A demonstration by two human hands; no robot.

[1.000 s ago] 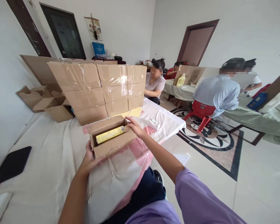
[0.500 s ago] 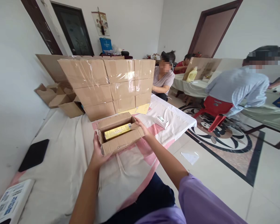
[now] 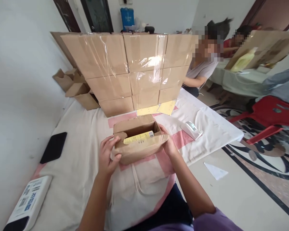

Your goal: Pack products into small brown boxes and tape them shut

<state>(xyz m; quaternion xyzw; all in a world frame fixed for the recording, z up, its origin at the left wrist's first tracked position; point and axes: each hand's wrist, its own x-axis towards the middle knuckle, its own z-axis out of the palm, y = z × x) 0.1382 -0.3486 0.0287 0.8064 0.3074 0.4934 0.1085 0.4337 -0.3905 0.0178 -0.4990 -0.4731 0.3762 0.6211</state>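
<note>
An open cardboard box rests on the cloth-covered table in front of me, its long flaps standing up. Inside lies a yellow carton with a barcode at its right end. My left hand is at the box's left end, fingers on the short flap, which leans inward, and thumb against the front corner. The right end is gripped by my right hand, its fingers partly hidden behind the cardboard.
A wall of taped cardboard boxes stands behind, with yellow papers at its foot. To the right lies a white tape dispenser. A black flat pad and a white device are on the left. A person sits beyond.
My view has turned down and closer to the table. My left hand has shifted from under the box's left end up to its short flap, which now leans inward. My right hand stays on the box.
</note>
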